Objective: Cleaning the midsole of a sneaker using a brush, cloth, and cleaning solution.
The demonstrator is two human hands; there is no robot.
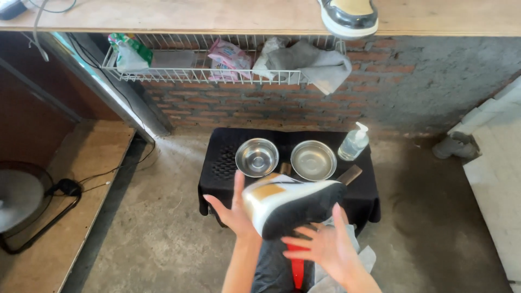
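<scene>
A sneaker (293,206) with a white side, tan panel and black sole is held sideways in front of me, sole facing my right. My left hand (230,209) supports its heel end, fingers spread upward. My right hand (325,247) touches the sole from below with fingers apart. Behind it, a low stand covered in black cloth (220,163) carries two steel bowls (256,157) (313,160), a clear pump bottle (354,142) and a brush handle (350,174). A second sneaker (348,16) rests on the wooden shelf (217,16) above.
A white wire rack (163,73) under the shelf holds packets and a grey cloth (320,65). Brick wall behind. A fan (19,201) with a cable stands on a wooden platform at left. White blocks lie at right. A red item (296,271) and cloth sit on my lap.
</scene>
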